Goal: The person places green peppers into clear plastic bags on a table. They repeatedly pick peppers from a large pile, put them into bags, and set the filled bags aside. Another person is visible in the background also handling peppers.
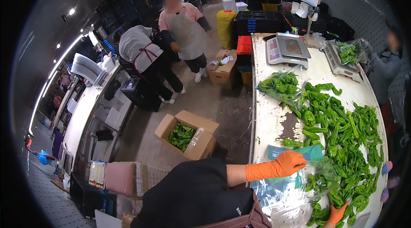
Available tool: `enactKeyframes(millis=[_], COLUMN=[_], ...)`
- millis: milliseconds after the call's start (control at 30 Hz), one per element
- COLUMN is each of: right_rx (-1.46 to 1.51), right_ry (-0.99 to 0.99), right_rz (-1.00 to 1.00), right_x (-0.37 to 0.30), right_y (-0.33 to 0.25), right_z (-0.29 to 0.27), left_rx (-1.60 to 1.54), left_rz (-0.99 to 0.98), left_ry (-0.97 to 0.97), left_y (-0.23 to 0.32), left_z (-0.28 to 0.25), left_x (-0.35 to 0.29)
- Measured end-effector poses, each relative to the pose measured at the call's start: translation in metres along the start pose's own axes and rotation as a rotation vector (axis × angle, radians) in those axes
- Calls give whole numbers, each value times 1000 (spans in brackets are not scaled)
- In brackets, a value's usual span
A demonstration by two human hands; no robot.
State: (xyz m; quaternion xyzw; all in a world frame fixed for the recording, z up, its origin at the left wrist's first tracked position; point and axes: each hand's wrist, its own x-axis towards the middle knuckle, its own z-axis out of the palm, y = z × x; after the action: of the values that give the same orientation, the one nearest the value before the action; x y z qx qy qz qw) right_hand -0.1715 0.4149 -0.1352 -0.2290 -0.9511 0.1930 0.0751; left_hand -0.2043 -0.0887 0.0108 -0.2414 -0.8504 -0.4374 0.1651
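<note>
Left hand [280, 166] pinched the mouth of a clear plastic bag [295, 183], which looked nearly empty. Right hand [336, 214], at five o'clock, closed on green peppers [346, 142]. Most peppers remained loose on the tabletop [274, 125]; bagging appeared barely begun.

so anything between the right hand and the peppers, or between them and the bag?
Nothing visible. The right hand already rests on the green peppers at the pile's near edge. The left hand holds the clear plastic bag right beside the pile on the white table.
</note>
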Motion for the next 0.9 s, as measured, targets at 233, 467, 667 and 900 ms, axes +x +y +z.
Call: enactKeyframes(millis=[233,467,667,900], right_rx=[-92,469,-60,530], right_ry=[342,533,696,116], right_rz=[-274,7,-105,415], right_x=[-87,-116,-106,-191], right_y=[-83,-71,1,-38], right_z=[-49,-40,8,-33], left_rx=[0,-1,-58,-100], left_rz=[0,83,4,2], left_ry=[20,32,-6,-124], left_y=[-1,-9,-4,4], left_z=[2,5,6,14], left_x=[-10,-2,-4,0])
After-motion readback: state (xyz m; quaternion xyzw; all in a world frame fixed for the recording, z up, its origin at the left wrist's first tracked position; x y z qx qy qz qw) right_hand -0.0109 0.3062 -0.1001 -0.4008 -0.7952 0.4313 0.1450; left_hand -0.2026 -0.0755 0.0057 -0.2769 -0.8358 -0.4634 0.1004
